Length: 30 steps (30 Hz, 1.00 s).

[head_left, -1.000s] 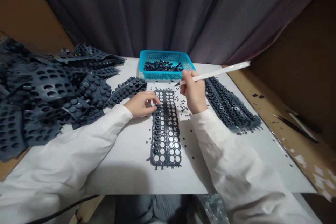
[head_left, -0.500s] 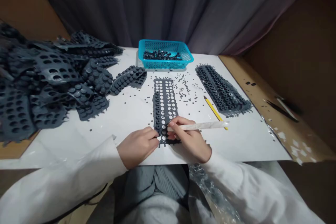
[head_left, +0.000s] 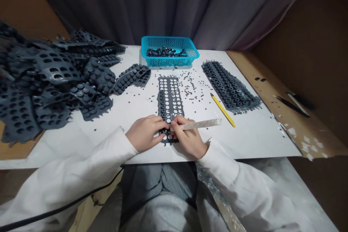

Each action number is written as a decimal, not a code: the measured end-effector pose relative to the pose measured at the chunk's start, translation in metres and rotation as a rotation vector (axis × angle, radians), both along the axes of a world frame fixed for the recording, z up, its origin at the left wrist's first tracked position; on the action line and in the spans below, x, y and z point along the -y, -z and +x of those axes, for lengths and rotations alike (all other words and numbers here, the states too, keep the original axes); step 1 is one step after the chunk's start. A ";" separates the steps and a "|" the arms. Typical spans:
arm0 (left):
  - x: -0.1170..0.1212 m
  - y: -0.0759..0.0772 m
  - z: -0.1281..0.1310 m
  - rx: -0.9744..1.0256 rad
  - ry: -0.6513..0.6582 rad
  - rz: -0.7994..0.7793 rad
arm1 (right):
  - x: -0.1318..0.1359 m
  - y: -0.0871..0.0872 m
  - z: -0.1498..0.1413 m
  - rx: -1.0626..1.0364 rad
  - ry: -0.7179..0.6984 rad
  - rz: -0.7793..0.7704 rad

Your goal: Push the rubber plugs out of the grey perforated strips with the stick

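R hand [head_left: 191,140] grips stick [head_left: 203,124], L hand [head_left: 145,133] parted at strip [head_left: 171,96]; bskt [head_left: 170,61] w/ blk pcs [head_left: 163,52].

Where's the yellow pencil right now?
In the head view, the yellow pencil lies on the white table, right of centre, between the right hand and the dark rubber sheets on the table's right side.

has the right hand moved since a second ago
Yes, away from the blue basket: the right hand was close to it and is now at the near end of the perforated sheet.
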State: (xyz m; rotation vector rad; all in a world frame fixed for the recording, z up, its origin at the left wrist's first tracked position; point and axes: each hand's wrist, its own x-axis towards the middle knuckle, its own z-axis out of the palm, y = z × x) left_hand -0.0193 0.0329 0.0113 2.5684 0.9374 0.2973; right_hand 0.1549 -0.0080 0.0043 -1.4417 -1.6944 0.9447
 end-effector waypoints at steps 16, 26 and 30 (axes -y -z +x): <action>0.001 0.005 0.000 -0.007 0.007 0.016 | -0.001 -0.009 -0.008 0.219 -0.066 0.064; 0.004 0.008 -0.004 0.241 -0.129 -0.200 | -0.003 -0.010 -0.007 0.226 -0.083 0.032; 0.006 0.011 -0.004 0.272 -0.189 -0.226 | -0.004 -0.009 -0.006 0.224 -0.084 0.031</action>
